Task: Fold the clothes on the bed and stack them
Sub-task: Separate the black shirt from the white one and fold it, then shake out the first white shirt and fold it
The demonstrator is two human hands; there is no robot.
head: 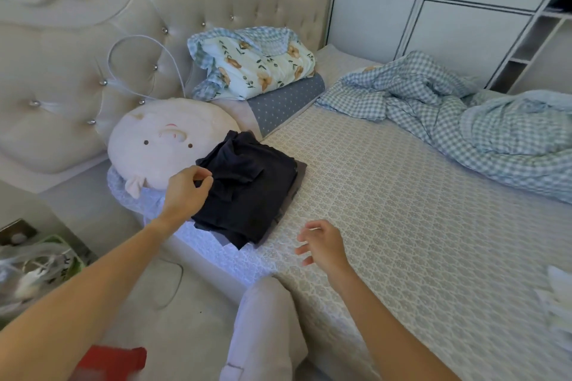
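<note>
A folded dark navy garment (250, 185) lies on top of a stack near the left edge of the bed (402, 226); a grey folded piece (298, 178) shows under it. My left hand (187, 192) rests at the stack's left side and pinches the dark cloth's edge between thumb and fingers. My right hand (323, 246) hovers above the mattress just right of the stack, fingers loosely spread, holding nothing. A white garment (557, 297) shows at the right edge of the frame.
A round plush pillow (161, 142) lies against the stack's far side. A floral quilt (253, 65) sits on a dotted pillow (284, 102) by the headboard. A checked blanket (448, 114) is bunched at the far right. A bedside table with clutter (34, 260) stands at left.
</note>
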